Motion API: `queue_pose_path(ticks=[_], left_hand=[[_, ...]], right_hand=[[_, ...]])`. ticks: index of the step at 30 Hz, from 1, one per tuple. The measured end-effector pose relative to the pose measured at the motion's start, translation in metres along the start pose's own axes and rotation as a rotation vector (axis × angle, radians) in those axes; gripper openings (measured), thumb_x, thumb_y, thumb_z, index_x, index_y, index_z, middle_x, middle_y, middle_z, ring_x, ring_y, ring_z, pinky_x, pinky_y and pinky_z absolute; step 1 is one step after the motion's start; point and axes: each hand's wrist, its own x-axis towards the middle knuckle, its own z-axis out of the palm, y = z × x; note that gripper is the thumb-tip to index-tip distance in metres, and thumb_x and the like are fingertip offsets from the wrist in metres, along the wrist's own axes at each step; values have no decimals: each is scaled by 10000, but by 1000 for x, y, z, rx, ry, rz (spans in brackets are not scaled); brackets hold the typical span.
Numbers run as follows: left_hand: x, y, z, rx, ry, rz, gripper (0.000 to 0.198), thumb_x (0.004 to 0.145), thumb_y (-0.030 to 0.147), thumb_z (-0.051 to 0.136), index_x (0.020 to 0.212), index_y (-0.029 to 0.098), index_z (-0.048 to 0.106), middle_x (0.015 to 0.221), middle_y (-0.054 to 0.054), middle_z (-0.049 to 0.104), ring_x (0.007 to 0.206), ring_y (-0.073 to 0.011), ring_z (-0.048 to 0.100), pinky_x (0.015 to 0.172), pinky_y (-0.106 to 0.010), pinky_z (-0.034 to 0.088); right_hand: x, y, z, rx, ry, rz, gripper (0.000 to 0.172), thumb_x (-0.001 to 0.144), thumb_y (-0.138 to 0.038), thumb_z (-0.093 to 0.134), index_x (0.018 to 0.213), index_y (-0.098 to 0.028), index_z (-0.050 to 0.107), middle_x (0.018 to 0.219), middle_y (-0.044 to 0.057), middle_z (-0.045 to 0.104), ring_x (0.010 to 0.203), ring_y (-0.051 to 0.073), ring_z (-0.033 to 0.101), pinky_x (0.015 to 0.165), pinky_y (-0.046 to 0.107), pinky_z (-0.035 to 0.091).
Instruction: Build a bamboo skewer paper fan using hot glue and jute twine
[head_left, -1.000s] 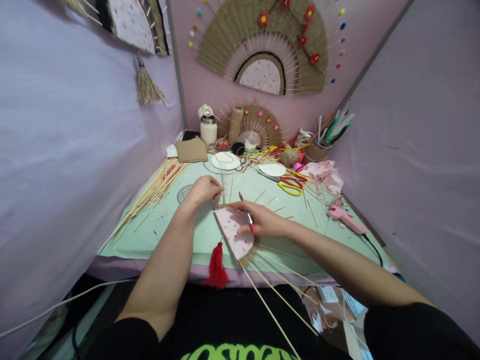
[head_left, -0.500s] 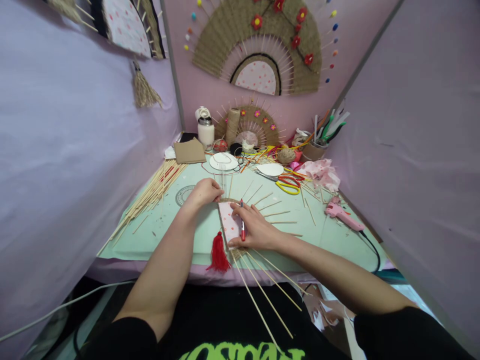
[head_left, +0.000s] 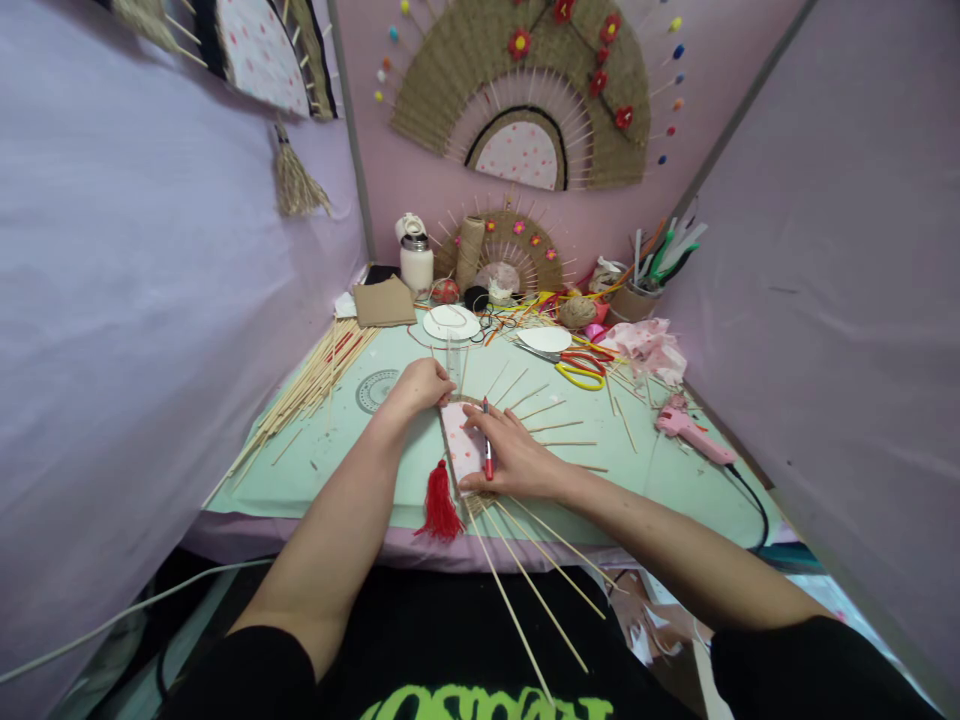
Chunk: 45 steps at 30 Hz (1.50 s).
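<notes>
A half-round fan piece covered in white cloth with pink dots [head_left: 463, 440] lies near the table's front edge. Thin wooden sticks [head_left: 559, 424] radiate from its rim, some reaching over the edge toward me. My left hand [head_left: 424, 385] is closed in a pinch at the fan's upper left, on the lower end of a clear ruler [head_left: 454, 352]. My right hand [head_left: 517, 452] rests over the cloth, thumb at its lower side, with a red pen [head_left: 488, 455] held along the fingers. A red tassel [head_left: 440, 503] lies beside the fan's left side.
Bundled sticks [head_left: 300, 395] and a protractor [head_left: 375, 391] lie left. Scissors [head_left: 581, 370], white ovals [head_left: 450, 322], twine and a tool cup [head_left: 632, 302] stand toward the back. A pink glue gun [head_left: 694, 432] with its cord lies right. Decorated fans [head_left: 517, 95] hang behind.
The whole view has shifted slightly to the right. Both hands, the pen and the fan piece keep nearly the same places relative to each other.
</notes>
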Motion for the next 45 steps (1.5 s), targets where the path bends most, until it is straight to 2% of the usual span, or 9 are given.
queue_pose_path(ticks=[6, 12, 27, 45], left_hand=[[0, -1, 2, 17, 2, 4, 135, 685, 233, 577, 677, 145, 679, 543, -28, 646, 542, -143, 600, 560, -228, 419], [-2, 2, 0, 29, -4, 8, 122, 670, 240, 586, 631, 154, 663, 513, -26, 632, 538, -147, 598, 557, -230, 415], [-1, 3, 0, 32, 19, 7, 162, 729, 225, 587, 811, 137, 695, 585, -23, 674, 579, -142, 618, 609, -225, 435], [1, 2, 2, 73, 9, 9, 147, 704, 208, 599, 793, 133, 689, 606, -33, 681, 590, -143, 620, 580, -218, 429]], right_hand=[[0, 1, 0, -1, -4, -1, 874, 667, -621, 689, 1369, -201, 380, 1494, 158, 332, 1399, 357, 222, 1089, 599, 178], [0, 1, 1, -6, 6, -12, 836, 662, -629, 687, 1326, -194, 425, 1502, 152, 319, 1389, 360, 239, 1087, 589, 191], [-1, 0, 0, -12, -4, 10, 873, 664, -610, 697, 1363, -190, 387, 1501, 149, 319, 1402, 344, 216, 1090, 591, 185], [-1, 0, 0, -2, -3, 10, 821, 663, -601, 702, 1319, -196, 418, 1503, 143, 321, 1404, 357, 205, 1088, 598, 178]])
